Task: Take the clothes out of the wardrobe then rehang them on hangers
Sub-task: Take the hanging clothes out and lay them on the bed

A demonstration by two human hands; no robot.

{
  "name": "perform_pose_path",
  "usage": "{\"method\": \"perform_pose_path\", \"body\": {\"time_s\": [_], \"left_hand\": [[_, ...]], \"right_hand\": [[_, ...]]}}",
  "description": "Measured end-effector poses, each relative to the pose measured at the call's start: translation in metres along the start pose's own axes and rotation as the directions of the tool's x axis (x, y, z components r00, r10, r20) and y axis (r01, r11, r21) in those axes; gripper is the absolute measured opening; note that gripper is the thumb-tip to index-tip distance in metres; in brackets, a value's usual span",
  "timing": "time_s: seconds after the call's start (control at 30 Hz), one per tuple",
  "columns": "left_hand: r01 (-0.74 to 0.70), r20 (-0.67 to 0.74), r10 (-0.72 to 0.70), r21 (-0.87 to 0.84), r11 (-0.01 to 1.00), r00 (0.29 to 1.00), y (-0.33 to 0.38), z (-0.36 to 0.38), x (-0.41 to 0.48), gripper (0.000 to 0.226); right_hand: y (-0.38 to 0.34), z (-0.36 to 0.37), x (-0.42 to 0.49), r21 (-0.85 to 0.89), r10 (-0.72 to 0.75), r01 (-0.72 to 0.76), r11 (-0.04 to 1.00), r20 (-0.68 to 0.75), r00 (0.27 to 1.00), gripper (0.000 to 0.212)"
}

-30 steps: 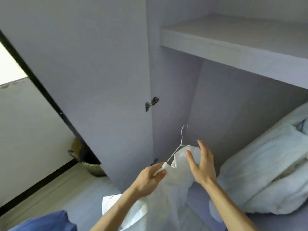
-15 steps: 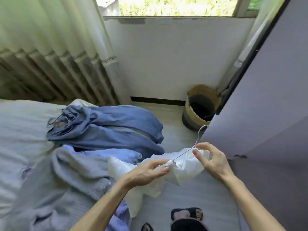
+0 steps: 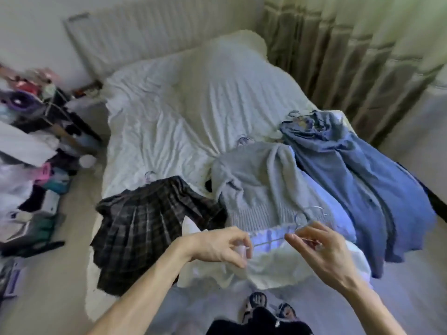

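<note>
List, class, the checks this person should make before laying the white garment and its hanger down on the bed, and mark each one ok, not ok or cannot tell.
1. Left hand grips the white garment and the hanger end: ok.
2. Right hand pinches the wire hanger: ok.
3. Garment fully off the hanger: cannot tell, the fabric is bunched.
4. Bare space on the bed: ok, beyond the clothes.
5. Near edge free: not ok; plaid skirt, grey sweater and blue garment lie there.
</note>
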State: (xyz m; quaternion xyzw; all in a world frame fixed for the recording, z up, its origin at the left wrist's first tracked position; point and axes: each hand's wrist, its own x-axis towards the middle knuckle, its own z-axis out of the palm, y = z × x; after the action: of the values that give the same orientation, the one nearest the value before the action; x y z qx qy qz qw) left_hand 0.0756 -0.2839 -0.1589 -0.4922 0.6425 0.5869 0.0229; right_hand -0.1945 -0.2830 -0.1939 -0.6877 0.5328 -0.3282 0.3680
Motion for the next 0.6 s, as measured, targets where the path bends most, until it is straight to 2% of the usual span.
{"method": "perform_pose_path", "body": {"time_s": [0.1,0.23,0.4,0.5,0.6], "left_hand": [[0.011,-0.232,-0.048,-0.161,0.987,0.971,-0.018,0.017,-0.049,0.006],[-0.020,-0.540,-0.119,-0.245,0.969,0.833,-0.034,0.047,-0.098,0.019],[-0.111,-0.700,-0.149,-0.312,0.944,0.698,-0.054,0.066,-0.154,0.021],[-0.145,-0.771,-0.209,-0.362,0.921,0.601,-0.069,0.062,-0.188,0.020],[-0.138,-0.830,-0.232,-0.343,0.929,0.507,-0.087,0.052,-0.216,0.021]], "right_hand": [[-0.032,0.039,0.011,0.011,-0.122,0.122,0.992,0.170,0.978,0.014],[-0.062,0.072,0.017,0.051,-0.263,0.261,0.964,0.320,0.910,0.016],[-0.083,0.089,0.019,0.023,-0.421,0.447,0.894,0.385,0.822,0.037],[-0.080,0.099,0.030,-0.026,-0.416,0.467,0.884,0.414,0.810,0.039],[-0.070,0.117,0.043,-0.047,-0.345,0.411,0.911,0.460,0.818,0.043]]}}
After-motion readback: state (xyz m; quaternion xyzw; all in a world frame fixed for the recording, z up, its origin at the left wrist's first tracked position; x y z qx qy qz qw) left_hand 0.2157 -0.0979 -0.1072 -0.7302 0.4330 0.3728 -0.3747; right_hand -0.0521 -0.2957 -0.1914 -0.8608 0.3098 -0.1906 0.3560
